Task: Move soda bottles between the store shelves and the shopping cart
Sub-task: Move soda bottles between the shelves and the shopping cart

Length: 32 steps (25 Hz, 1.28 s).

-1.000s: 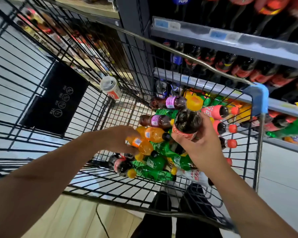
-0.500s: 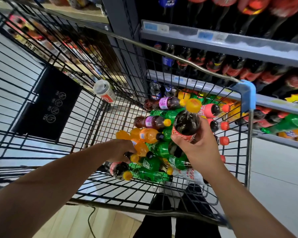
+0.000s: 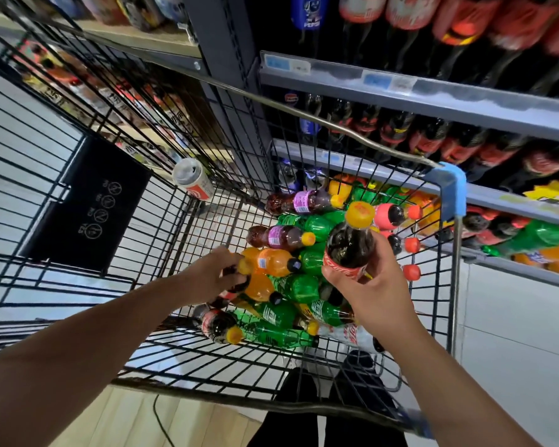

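Observation:
My right hand (image 3: 376, 293) grips a dark cola bottle (image 3: 349, 245) with a red label and yellow cap, held upright above the pile in the black wire shopping cart (image 3: 305, 119). The pile (image 3: 300, 285) holds several green, orange, purple-labelled and cola bottles lying on their sides. My left hand (image 3: 208, 275) reaches into the pile's left side, fingers curled around a dark cola bottle (image 3: 234, 283) lying under the orange bottles (image 3: 267, 262). Store shelves (image 3: 433, 101) packed with soda bottles stand just behind the cart.
A soda can (image 3: 192, 182) sits against the cart's far wire wall. A black panel (image 3: 88, 204) covers part of the left wall. A blue corner guard (image 3: 450, 188) marks the right rim. My dark-trousered legs (image 3: 333, 411) show below the cart.
My left hand has slid lower in the pile, off the orange bottles and onto a dark bottle. My right hand keeps the cola bottle in nearly the same place.

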### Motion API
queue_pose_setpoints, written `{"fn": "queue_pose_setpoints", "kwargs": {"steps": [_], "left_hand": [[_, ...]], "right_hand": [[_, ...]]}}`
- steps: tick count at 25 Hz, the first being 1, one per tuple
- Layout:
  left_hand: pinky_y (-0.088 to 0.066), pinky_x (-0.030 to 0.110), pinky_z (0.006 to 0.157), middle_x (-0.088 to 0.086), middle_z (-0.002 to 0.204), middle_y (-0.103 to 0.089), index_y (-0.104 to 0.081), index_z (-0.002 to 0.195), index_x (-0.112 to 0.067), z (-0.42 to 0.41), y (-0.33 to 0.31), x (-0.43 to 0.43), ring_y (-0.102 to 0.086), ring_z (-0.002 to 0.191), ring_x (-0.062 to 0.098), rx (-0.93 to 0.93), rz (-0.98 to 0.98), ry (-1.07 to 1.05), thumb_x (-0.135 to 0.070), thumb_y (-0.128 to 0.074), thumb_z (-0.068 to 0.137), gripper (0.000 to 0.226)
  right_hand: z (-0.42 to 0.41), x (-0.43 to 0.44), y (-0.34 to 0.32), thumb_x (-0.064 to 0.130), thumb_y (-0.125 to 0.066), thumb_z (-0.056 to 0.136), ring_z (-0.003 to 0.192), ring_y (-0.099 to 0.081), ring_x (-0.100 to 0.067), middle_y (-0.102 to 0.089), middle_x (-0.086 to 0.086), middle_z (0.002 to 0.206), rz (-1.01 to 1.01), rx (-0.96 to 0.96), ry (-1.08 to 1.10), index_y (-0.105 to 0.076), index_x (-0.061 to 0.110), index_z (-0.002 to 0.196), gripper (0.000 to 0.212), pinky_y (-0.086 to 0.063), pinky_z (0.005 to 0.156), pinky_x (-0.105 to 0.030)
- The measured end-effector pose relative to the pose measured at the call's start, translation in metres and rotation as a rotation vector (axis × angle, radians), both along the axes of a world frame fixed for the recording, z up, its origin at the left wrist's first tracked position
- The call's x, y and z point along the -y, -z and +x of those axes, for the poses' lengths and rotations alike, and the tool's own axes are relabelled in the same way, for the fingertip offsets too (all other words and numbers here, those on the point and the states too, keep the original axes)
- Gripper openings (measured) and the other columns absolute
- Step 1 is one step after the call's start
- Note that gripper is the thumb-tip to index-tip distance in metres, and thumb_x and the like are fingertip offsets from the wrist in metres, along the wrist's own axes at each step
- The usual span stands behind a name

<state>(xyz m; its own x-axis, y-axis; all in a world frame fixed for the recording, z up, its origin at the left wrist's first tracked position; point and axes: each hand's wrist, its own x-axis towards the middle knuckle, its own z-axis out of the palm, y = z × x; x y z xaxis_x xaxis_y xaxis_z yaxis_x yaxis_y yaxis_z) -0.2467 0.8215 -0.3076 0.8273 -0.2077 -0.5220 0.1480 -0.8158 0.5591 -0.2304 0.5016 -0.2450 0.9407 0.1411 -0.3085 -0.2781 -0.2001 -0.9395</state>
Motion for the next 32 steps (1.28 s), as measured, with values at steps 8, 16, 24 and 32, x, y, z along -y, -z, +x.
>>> {"fn": "queue_pose_setpoints", "kwargs": {"steps": [8, 16, 24, 32], "left_hand": [[-0.051, 0.038, 0.094, -0.003, 0.12, -0.066, -0.066, 0.114, -0.045, 0.023, -0.076, 0.02, -0.064, 0.11, 0.013, 0.081, -0.415, -0.471, -0.05, -0.058, 0.093, 0.023], [-0.05, 0.038, 0.099, -0.007, 0.12, -0.073, -0.069, 0.116, -0.034, 0.068, -0.195, 0.107, -0.068, 0.113, 0.012, 0.236, -0.784, -0.41, -0.043, -0.057, 0.097, 0.025], [-0.05, 0.026, 0.091, -0.017, 0.11, -0.072, -0.068, 0.112, -0.047, 0.089, -0.325, 0.204, -0.067, 0.106, 0.004, 0.704, -0.761, -0.279, -0.058, -0.058, 0.086, 0.03], [-0.049, 0.022, 0.088, -0.009, 0.103, -0.072, -0.067, 0.105, -0.053, 0.119, -0.42, 0.34, -0.066, 0.098, 0.006, 0.958, -0.772, -0.216, -0.059, -0.059, 0.083, 0.024]], "right_hand": [[0.001, 0.006, -0.03, 0.031, -0.091, 0.068, 0.104, -0.068, 0.001, -0.073, 0.02, 0.111, 0.0, 0.02, -0.056, -0.063, 0.043, 0.119, 0.059, -0.05, 0.084, -0.007], [0.014, 0.03, -0.119, 0.029, -0.093, 0.071, 0.106, -0.069, 0.0, -0.073, 0.02, 0.115, 0.022, 0.158, -0.076, -0.067, 0.05, 0.116, 0.056, -0.054, 0.083, -0.015], [0.029, 0.104, -0.228, 0.035, -0.092, 0.071, 0.104, -0.07, -0.003, -0.074, 0.018, 0.114, -0.002, 0.446, 0.189, -0.065, 0.041, 0.121, 0.057, -0.055, 0.084, -0.018], [0.048, 0.251, -0.315, 0.024, -0.089, 0.077, 0.103, -0.071, -0.004, -0.074, 0.015, 0.112, -0.014, 0.685, 0.31, -0.065, 0.039, 0.122, 0.053, -0.053, 0.082, -0.013]]}}
